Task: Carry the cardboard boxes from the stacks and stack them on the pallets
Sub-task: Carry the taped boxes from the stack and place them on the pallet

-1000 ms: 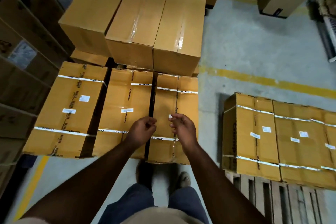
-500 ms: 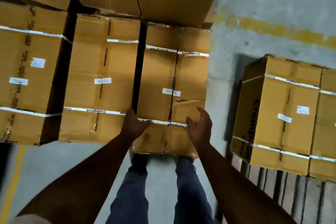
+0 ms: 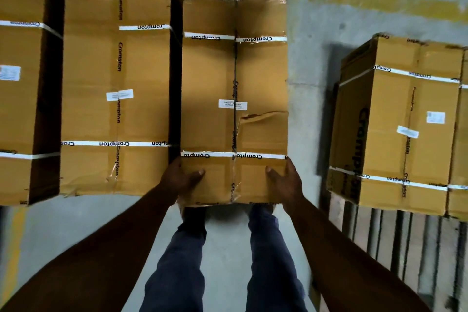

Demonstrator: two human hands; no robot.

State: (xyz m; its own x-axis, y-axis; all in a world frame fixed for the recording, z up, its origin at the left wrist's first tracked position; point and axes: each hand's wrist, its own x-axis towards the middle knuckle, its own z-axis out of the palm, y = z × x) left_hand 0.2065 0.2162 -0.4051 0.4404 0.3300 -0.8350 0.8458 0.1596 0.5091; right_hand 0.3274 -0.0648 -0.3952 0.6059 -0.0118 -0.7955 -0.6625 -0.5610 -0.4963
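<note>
Head view: left hand [image 3: 180, 177] and right hand [image 3: 286, 180] clamped on near corners of cardboard box [image 3: 234, 99], thumbs on top, box between palms

Head view, steeply down, close overhead.

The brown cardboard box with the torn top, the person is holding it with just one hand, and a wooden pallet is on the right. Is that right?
Not quite: the head view shows both hands on the brown cardboard box with the torn top, the left hand and right hand gripping its near corners. The wooden pallet is on the right.
</note>
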